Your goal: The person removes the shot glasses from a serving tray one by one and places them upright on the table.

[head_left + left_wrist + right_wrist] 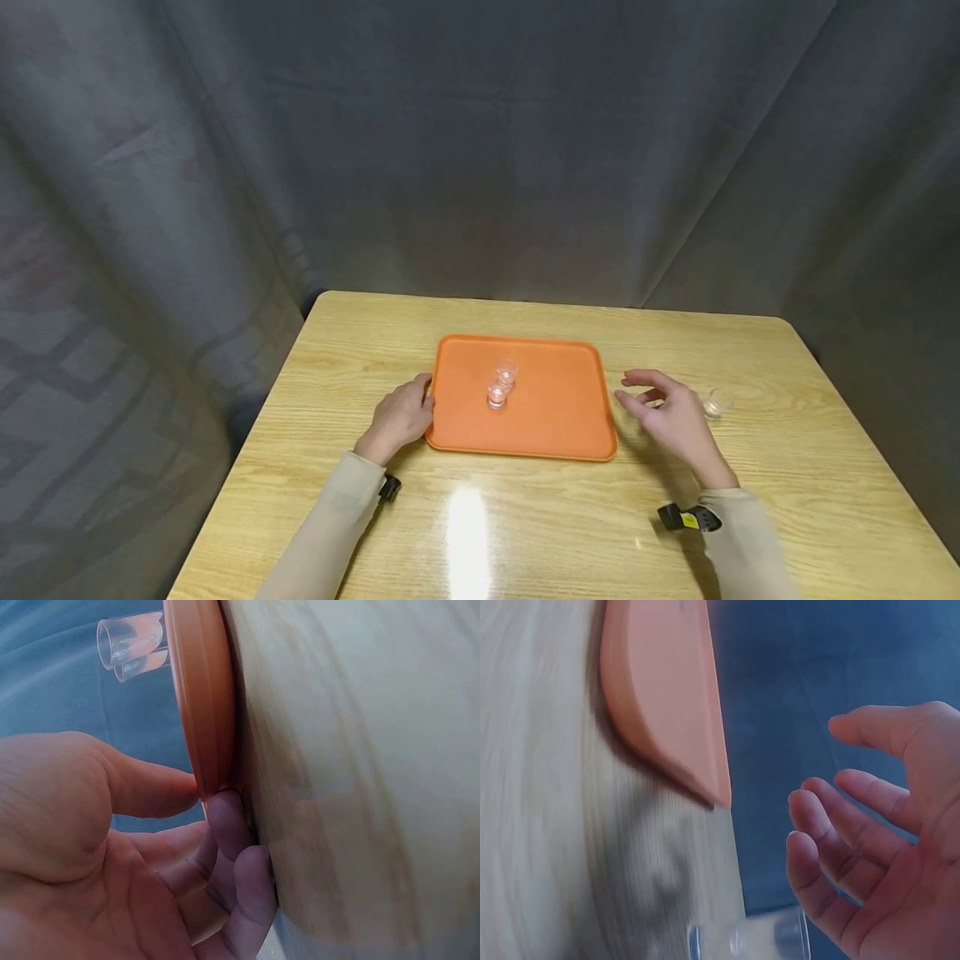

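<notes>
An orange tray (547, 408) lies on the wooden table, with two small clear glasses standing close together on it, a nearer glass (497, 397) and a farther glass (507, 372). At the tray's left edge, my left hand (401, 417) pinches the rim; the left wrist view shows the thumb on top and fingers curled at the underside. My right hand (675, 421) hovers just off the tray's right edge, fingers loosely bent and holding nothing. Another clear glass (714, 406) stands on the table behind that hand, partly hidden by it; the right wrist view also shows a glass (750, 937) below the fingers.
The light wooden table (570, 517) extends around the tray, with a bright reflection near its front. A dark grey curtain (480, 167) hangs behind the table and along both sides.
</notes>
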`<act>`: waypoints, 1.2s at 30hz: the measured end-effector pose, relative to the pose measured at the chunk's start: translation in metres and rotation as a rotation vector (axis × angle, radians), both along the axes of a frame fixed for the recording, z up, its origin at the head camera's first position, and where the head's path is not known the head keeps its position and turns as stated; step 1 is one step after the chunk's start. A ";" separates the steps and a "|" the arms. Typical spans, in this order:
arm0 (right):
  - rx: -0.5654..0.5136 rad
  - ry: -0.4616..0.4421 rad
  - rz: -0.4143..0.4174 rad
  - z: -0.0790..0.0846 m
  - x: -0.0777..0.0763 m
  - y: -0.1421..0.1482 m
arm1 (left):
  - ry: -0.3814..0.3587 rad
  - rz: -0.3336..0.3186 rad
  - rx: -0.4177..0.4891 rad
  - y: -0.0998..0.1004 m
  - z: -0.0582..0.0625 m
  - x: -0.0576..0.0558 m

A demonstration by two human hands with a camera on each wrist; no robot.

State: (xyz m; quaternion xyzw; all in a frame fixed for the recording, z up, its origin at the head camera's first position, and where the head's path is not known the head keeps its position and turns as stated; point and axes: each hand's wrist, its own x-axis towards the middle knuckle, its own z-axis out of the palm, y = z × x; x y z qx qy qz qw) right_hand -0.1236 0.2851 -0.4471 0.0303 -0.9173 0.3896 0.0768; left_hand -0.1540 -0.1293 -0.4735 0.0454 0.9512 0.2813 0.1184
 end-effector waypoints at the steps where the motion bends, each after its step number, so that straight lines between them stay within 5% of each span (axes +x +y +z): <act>1: 0.000 0.002 0.012 0.000 -0.002 -0.004 | 0.001 0.000 -0.001 0.000 0.000 0.000; 16: -0.047 -0.027 0.220 0.001 -0.023 -0.070 | -0.004 0.007 0.012 0.000 0.000 0.000; 36: -0.024 -0.106 0.332 -0.003 -0.037 -0.147 | 0.014 0.007 0.006 -0.001 -0.001 0.000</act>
